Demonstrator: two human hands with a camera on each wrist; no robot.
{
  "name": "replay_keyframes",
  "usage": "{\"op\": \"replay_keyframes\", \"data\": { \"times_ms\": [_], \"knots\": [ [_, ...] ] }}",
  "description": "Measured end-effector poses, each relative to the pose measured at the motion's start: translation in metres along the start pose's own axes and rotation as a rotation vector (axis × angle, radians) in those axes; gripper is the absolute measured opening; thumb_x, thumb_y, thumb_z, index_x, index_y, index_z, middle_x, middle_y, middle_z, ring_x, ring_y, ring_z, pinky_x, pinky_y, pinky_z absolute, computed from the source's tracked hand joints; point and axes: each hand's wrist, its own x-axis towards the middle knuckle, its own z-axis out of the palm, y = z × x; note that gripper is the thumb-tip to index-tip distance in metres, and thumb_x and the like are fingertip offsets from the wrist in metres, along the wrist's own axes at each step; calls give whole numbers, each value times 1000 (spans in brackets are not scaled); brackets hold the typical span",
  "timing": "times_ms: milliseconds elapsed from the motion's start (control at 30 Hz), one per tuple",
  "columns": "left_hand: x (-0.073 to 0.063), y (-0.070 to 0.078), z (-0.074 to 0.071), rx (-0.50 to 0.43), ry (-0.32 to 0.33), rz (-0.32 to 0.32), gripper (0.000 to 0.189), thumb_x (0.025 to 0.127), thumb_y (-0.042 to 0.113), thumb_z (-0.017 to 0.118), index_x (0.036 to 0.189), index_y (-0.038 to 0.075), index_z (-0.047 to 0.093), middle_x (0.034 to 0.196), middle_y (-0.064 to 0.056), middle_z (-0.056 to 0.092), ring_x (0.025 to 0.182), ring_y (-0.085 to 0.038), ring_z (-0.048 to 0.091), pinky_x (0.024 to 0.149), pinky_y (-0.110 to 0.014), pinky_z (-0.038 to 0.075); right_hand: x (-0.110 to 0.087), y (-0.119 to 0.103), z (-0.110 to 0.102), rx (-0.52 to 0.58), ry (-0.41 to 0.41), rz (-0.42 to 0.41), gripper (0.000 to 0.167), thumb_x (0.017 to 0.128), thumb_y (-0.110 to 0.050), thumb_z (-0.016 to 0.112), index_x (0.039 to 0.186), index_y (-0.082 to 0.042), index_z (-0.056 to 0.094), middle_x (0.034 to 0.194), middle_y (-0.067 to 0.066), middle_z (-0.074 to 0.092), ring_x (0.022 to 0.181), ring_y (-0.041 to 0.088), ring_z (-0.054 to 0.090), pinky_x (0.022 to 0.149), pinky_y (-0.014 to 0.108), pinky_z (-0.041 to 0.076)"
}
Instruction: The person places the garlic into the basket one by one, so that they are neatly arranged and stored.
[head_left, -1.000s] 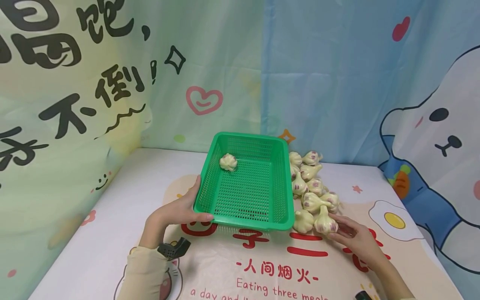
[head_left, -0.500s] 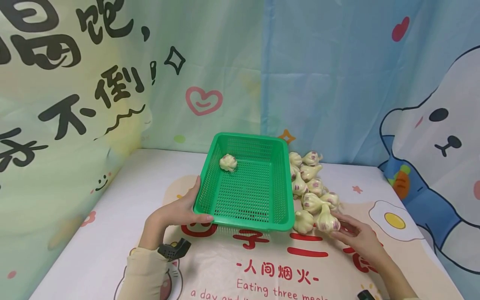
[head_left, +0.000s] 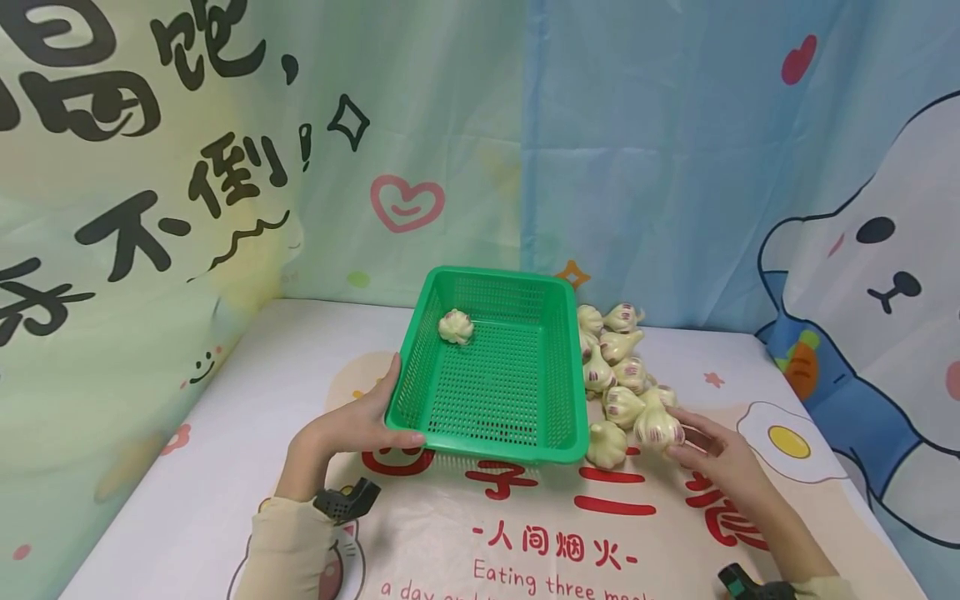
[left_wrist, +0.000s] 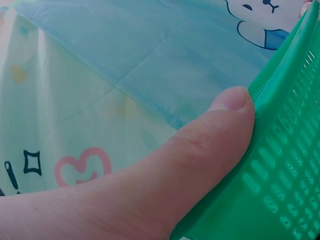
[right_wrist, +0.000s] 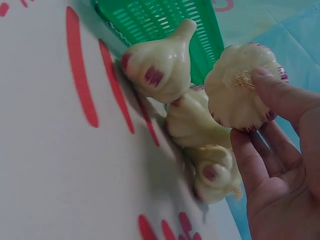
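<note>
A green plastic basket (head_left: 487, 455) with slotted walls stands mid-table, a single garlic bulb (head_left: 456, 327) lying near its far left corner. My left hand (head_left: 356, 423) grips the basket's near left corner. In the left wrist view the thumb of that hand (left_wrist: 200, 142) lies against the rim; its other fingers are hidden. Right of the basket, my right hand (head_left: 716, 454) pinches another garlic bulb (head_left: 660, 427) between thumb and fingers. The right wrist view shows its root end turned to the camera, close over several other bulbs (right_wrist: 160, 65).
Several garlic bulbs (head_left: 621, 346) lie piled along the basket's right side, reaching back toward the curtain (head_left: 660, 208). One bulb (head_left: 606, 443) sits right at the basket's near right corner. A printed cloth (head_left: 555, 533) covers the table.
The right hand has moved slightly right with its garlic bulb, away from the bulb at the basket's corner. The left hand and basket stay in place.
</note>
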Motion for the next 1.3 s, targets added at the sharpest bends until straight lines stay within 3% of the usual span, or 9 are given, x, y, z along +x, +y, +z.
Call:
{"op": "replay_keyframes", "data": {
  "times_ms": [100,167,333,433,733,933,1033,1133,1300],
  "knots": [
    [1,-1,-1,-5,6,20,122,79,41,75,149,18,-23,159,-5,-15,146,-29,5,112,-52,22,5,-4,-3,26,-15,-26,65,92,-36,61,148,-17,35,151,20,31,130,28,44,81,26,54],
    [2,-2,-1,-8,5,37,122,80,39,75,149,18,-22,160,-6,-14,146,-29,6,112,-52,22,8,-8,-6,22,-16,-57,62,93,-34,60,148,-17,35,151,18,32,130,28,44,82,24,53],
    [5,-4,0,-7,-5,57,121,81,39,74,149,16,-22,160,-7,-12,146,-29,7,112,-52,23,17,-20,-9,12,-27,-109,61,95,-29,59,148,-15,34,150,19,34,132,45,36,82,20,51],
    [6,-6,1,-6,4,56,121,80,40,75,150,16,-21,160,-7,-10,146,-29,10,112,-51,24,28,-29,-7,31,-42,-123,61,95,-31,59,148,-15,34,150,20,33,133,45,35,84,16,48],
    [7,-9,5,2,9,76,119,81,39,74,151,16,-19,161,-8,-6,144,-30,16,110,-52,27,71,-56,10,151,-60,-210,57,93,-26,62,145,-14,40,148,6,38,130,14,44,86,13,45],
    [6,-7,5,-17,10,87,116,82,34,74,151,21,-18,161,-8,-2,142,-29,21,108,-50,29,95,-73,19,207,-87,-244,58,94,-26,61,146,-14,38,150,15,34,137,34,35,86,13,46],
    [5,-6,4,-8,8,89,116,82,34,74,151,22,-19,160,-8,-2,142,-29,22,108,-50,30,104,-83,22,229,-98,-254,60,94,-26,60,147,-13,36,151,17,32,138,38,32,88,12,45],
    [3,-3,2,12,8,72,116,82,38,73,151,21,-19,161,-8,-3,143,-29,20,108,-50,29,114,-94,25,216,-109,-255,61,94,-29,61,148,-15,36,152,14,32,138,35,33,93,17,45],
    [0,-1,-2,26,14,66,117,82,40,73,151,17,-20,160,-10,-4,144,-30,18,109,-51,29,133,-112,31,213,-120,-265,61,93,-33,62,147,-20,37,153,9,33,138,30,36,105,43,39]
  ]
}}
